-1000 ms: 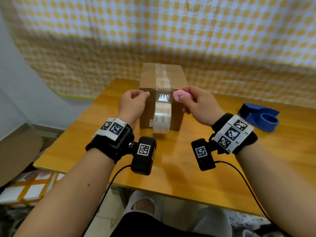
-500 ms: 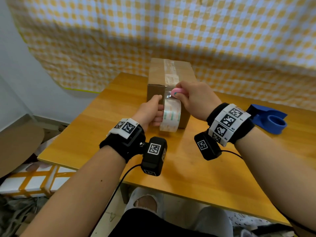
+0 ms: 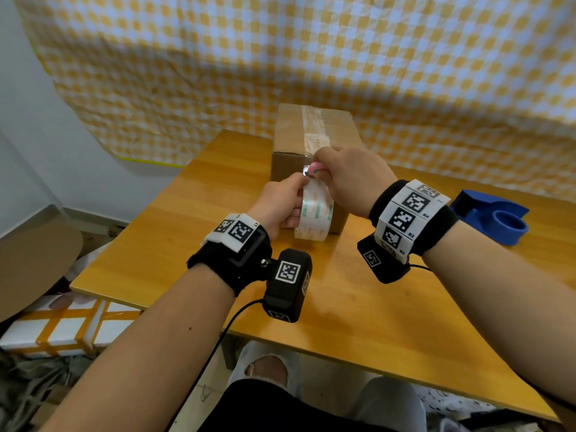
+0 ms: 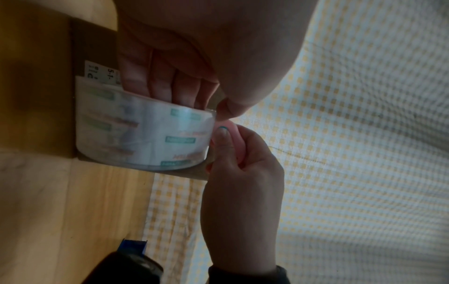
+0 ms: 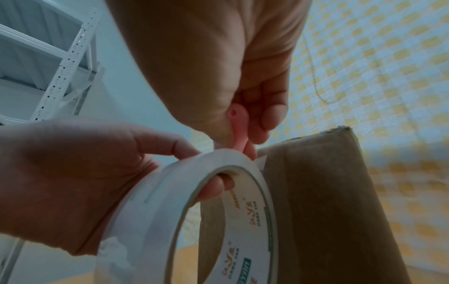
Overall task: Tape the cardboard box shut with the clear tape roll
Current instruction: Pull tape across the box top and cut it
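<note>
Both hands meet at the cardboard box's (image 3: 314, 141) near top edge. Left hand (image 3: 280, 204) grips the clear tape roll (image 3: 314, 213), fingers through its core, roll hanging against the box front on the table (image 3: 187, 244). Right hand (image 3: 349, 176) pinches a small pink cutter (image 3: 314, 166) at the tape. Best cut, I'd judge: keep tape taut, slice straight across close to the box, then press the tail down.

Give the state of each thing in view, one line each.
Cardboard box: flaps closed, tape strip along the top.
Clear tape roll: upright against the box front, in the left hand grip.
Pink cutter: pinched in the right hand, at the roll's top.
Blue tape dispenser: empty, on the table.
</note>
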